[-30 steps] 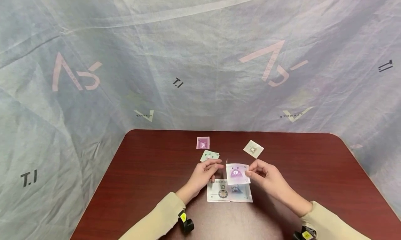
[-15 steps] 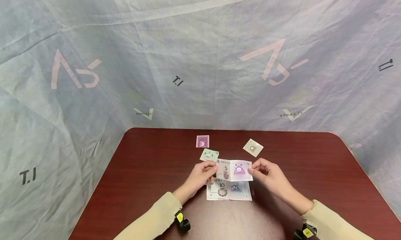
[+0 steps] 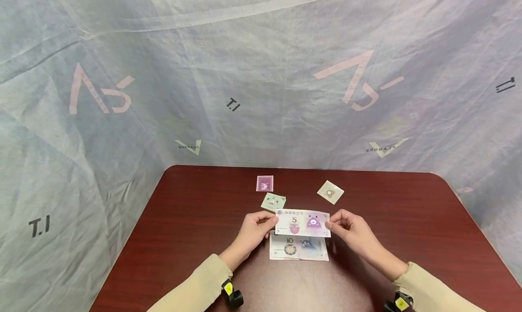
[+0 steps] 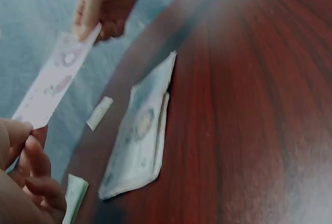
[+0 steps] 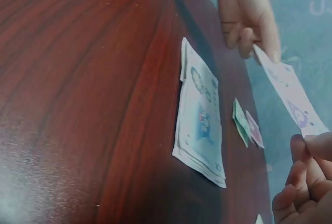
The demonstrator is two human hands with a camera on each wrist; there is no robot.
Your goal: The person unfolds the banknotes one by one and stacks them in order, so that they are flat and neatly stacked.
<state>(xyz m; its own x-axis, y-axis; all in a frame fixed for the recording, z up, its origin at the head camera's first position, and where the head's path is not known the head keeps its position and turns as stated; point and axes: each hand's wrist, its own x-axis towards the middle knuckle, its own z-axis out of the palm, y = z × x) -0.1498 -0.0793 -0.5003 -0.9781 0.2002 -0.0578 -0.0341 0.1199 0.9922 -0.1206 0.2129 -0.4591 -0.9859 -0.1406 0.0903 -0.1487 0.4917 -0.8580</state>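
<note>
Between my two hands a purple play banknote [image 3: 302, 223] marked 5 is held out flat, raised above the table. My left hand [image 3: 253, 231] pinches its left end between thumb and fingers; my right hand [image 3: 353, 229] pinches the right end the same way. Just below it in the head view lies a small stack of blue-grey banknotes [image 3: 298, 253] marked 10, its upper edge hidden behind the purple note. In the left wrist view the stack [image 4: 139, 130] shows several layers, slightly out of line. The right wrist view shows the purple note [image 5: 290, 92] stretched between both hands.
Beyond the hands lie a folded green note [image 3: 273, 201], a folded purple note [image 3: 264, 183] and, to the right, a folded pale note [image 3: 331, 192]. The dark red table [image 3: 195, 212] meets a grey cloth backdrop [image 3: 261, 76] at its far edge.
The purple note, first folded in my right hand, has been opened out flat. My left hand has taken hold of its left end and drawn it leftward.
</note>
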